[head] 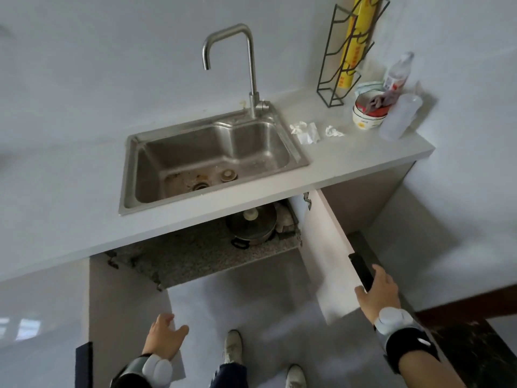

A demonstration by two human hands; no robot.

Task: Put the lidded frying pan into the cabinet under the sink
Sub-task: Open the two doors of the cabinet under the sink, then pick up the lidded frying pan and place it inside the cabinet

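The lidded frying pan (253, 225) sits inside the open cabinet under the sink (212, 158), on the speckled shelf floor (201, 256), toward the right. Its glass lid has a pale knob and a black handle points toward me. My right hand (377, 292) grips the black handle strip (361, 271) on the edge of the right cabinet door (327, 247), which stands wide open. My left hand (165, 336) rests with spread fingers against the edge of the left cabinet door (126, 303), also swung open. Neither hand touches the pan.
A steel faucet (246, 65) rises behind the sink. On the counter to the right lie crumpled tissues (307, 131), stacked bowls (369, 113), plastic bottles (398, 113) and a black wire rack (349, 51) with a yellow roll. My shoes (233, 348) stand on the grey floor below.
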